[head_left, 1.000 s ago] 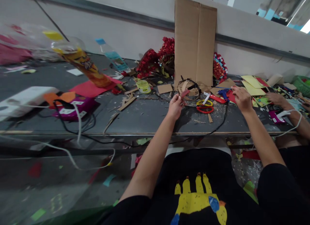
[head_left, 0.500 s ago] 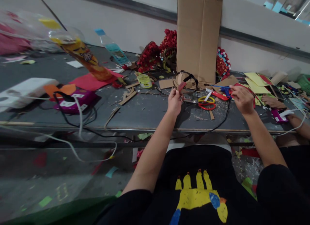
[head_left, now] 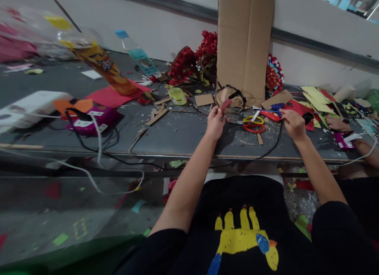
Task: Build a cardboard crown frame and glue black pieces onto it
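Currently, left hand (head_left: pixel 215 123) pinching dark hoop (head_left: pixel 237 93), right hand (head_left: pixel 294 125) pinching thin blue stick (head_left: pixel 268 110), scissors (head_left: pixel 254 125) between.

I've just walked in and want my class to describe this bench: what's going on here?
A person's left hand holds a reddish strip beside a thin dark hoop; whether they are joined is unclear. The right hand appears to pinch a thin blue stick. Between the hands, scissors with yellow and red handles lie on the littered table. A tall cardboard panel stands behind. Farther right, another person's hand is among papers.
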`<state>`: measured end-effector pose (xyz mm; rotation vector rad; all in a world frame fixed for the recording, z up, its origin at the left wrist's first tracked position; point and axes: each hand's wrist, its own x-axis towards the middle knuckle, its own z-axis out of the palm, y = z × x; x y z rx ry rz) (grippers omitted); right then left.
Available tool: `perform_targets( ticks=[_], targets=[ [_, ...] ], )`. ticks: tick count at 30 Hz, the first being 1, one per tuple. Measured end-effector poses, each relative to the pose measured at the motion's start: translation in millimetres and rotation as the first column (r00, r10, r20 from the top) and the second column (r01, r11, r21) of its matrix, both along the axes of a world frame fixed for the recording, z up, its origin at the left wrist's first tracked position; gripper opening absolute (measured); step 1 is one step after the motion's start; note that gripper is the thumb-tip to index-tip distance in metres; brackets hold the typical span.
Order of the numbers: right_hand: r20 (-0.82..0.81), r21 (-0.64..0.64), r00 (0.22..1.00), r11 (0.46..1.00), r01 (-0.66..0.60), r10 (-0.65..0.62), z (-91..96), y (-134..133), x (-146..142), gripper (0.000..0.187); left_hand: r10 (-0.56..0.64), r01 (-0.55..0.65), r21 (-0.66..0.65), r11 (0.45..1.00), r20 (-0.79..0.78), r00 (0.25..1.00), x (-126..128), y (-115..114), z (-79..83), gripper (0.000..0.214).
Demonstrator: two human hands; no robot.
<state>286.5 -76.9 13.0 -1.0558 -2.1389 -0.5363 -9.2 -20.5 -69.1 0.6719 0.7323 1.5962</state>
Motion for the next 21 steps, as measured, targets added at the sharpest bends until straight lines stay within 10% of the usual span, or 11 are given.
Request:
perform_targets(
  ticks=[21],
  targets=[
    [-0.081, 0.025, 0.996, 0.999, 0.025, -0.023, 7.7, -5.2, 6.4, 0.021, -0.037, 0.043, 0.042, 0.998, -0.141, 0.989, 9.1, -3.8, -2.5, 0.012]
  ],
)
